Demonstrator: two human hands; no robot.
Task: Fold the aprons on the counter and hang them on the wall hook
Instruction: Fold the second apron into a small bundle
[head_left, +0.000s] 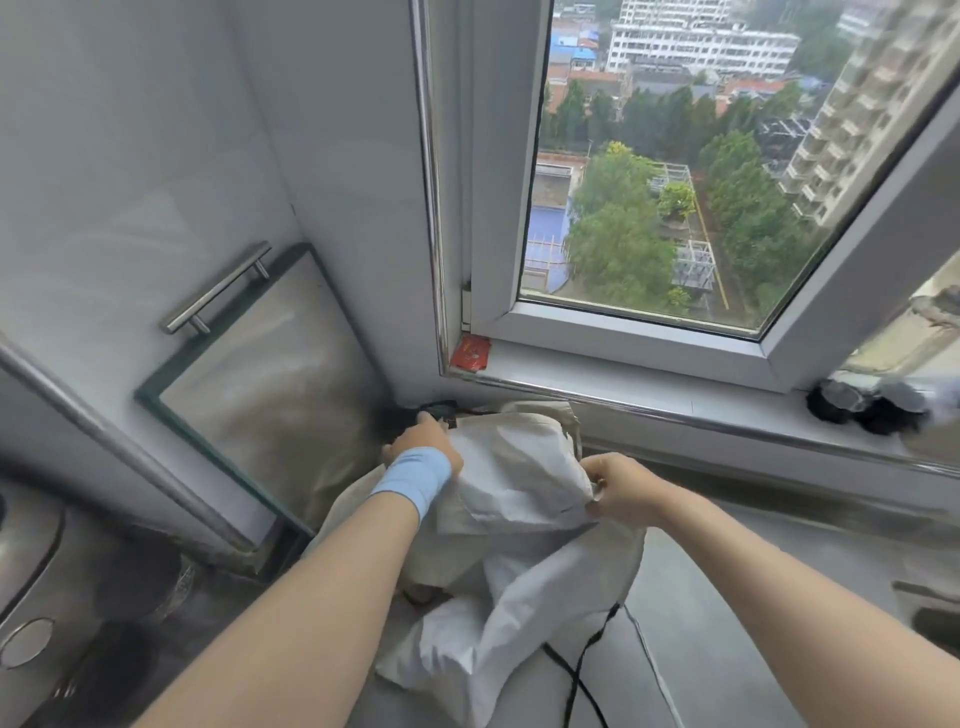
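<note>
The right hand (621, 491) has its grip closed: curled fingers and thumb pinch the right edge of the upper, cream-coloured fold of the aprons (519, 467). Across that fold, the left hand (423, 439), with a blue wristband (410, 480) on its wrist, lies on the cloth's far left part. Its fingertips reach a small dark thing (436, 410) in the bench's back left corner, and whether its grip holds cloth or only rests there cannot be told.

The aprons lie in a rumpled heap on the grey bench (753, 597), from the back left corner down toward the front edge. A whiter layer (519, 613) spreads below the hands, and a thin black strap (582, 660) trails from it toward the front edge.

A glass panel (270, 364) with a metal bar handle (215, 288) leans at the bench's left edge. Behind the back edge runs a window sill (623, 374), with a red packet (470, 353) at its left end and a dark, blurred object (857, 405) toward the right.
</note>
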